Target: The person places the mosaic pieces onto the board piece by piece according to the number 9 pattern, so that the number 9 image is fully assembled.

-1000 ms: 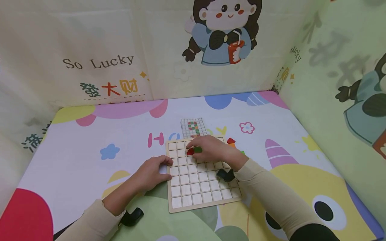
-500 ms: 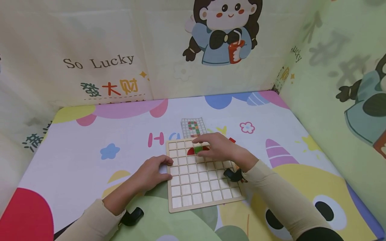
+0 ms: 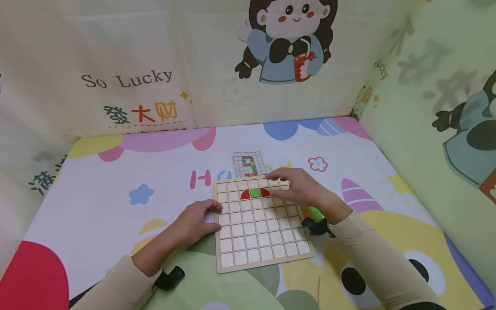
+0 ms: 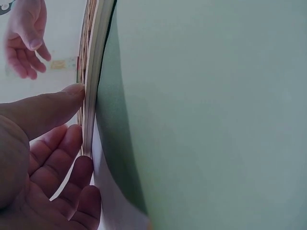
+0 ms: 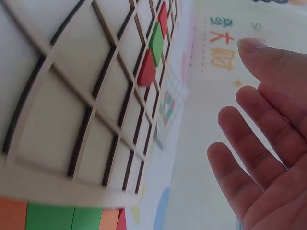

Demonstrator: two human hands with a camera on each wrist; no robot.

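A wooden grid board lies in the middle of the table. In one upper row sit a green square tile and, on either side of it, a red tile with a rounded corner and another red rounded tile. My left hand touches the board's left edge with thumb and fingertips; in the left wrist view the thumb meets the rim. My right hand hovers over the upper right corner, fingers relaxed and spread. Nothing is between its fingers in the right wrist view.
A small gridded card showing a coloured 9-like figure lies behind the board, partly covered by it. Along the board's right side are green and orange tiles, partly hidden by my right wrist. Patterned cloth walls stand behind and beside the table.
My right hand has drawn away to the right from the green tile, leaving the green and red tiles in full view in the grid. The left hand has stayed at the board's edge.
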